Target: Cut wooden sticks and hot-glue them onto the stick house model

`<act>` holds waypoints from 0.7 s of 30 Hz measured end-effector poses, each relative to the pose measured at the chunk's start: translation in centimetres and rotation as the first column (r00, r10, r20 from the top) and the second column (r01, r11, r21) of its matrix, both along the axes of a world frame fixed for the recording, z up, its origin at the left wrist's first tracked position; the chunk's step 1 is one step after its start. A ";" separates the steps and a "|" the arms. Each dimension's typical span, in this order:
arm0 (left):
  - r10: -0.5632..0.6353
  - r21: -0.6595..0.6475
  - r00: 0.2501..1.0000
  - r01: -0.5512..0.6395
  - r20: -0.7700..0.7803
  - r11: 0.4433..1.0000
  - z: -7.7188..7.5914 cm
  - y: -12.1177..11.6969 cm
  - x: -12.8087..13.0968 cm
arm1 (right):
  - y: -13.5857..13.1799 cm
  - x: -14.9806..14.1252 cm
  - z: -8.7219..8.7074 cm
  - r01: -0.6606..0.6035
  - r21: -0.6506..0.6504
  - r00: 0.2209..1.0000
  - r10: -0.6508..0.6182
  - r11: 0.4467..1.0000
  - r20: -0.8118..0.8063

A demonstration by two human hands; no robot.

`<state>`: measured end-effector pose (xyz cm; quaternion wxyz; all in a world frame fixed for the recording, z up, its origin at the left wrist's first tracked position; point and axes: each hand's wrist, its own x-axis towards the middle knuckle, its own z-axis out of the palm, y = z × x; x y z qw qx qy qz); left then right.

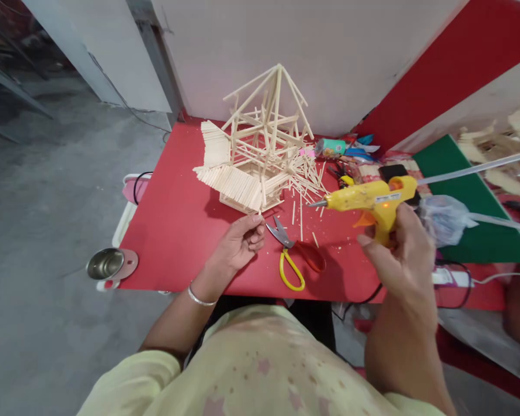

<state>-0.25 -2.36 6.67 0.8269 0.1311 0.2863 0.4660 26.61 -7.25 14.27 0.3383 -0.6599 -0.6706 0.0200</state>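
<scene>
A stick-built model house (255, 150) stands on the red table (177, 231), its roof panel of side-by-side sticks facing me. My right hand (401, 257) grips the handle of a yellow hot glue gun (370, 199), nozzle pointing left toward the house, a glue stick jutting out behind it. My left hand (238, 242) rests on the table just in front of the house, fingers pinched together near the roof's lower edge; whether it holds a stick is too small to tell.
Scissors with yellow and red handles (292, 257) lie between my hands. Loose sticks (305, 185) are scattered right of the house. A green board (468, 190), a plastic bag (444, 219) and a power strip (448, 278) sit at right. A steel cup (105, 264) stands off the table's left corner.
</scene>
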 end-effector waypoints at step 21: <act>-0.116 0.095 0.990 0.108 0.080 0.990 -0.6 1.4 -0.8 | 6.5 -7.6 6.4 -0.156 0.040 0.659 0.073 0.987 0.749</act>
